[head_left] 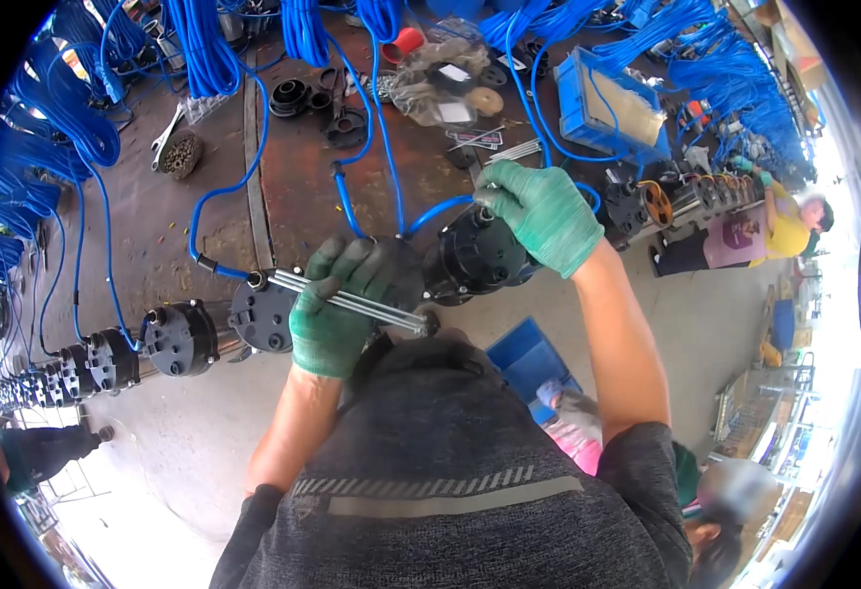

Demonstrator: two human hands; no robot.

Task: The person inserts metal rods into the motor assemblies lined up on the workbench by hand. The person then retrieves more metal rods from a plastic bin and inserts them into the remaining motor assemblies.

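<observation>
Left hand: the left hand (330,312), in a green glove, is closed around a bunch of thin metal rods (347,297). The rods lie slanted across the palm and stick out on both sides of the hand.
Right hand: the right hand (540,213), also in a green glove, sits on top of a round black part (474,260). Its fingers curl over the top edge of the part and grip it.
Round black part: it is at the front edge of the workbench (303,187), just right of the rods. A blue cable (440,209) runs into it from the bench.
Row of parts: more black round parts (183,339) stand side by side along the bench edge, off to the left.
Bench top: blue cables lie all over it. A blue bin (602,106) sits far back on the right, and a red cup (403,44) near the top.
Other person: someone in a yellow top (788,228) is at the far right, well apart from the hands.
</observation>
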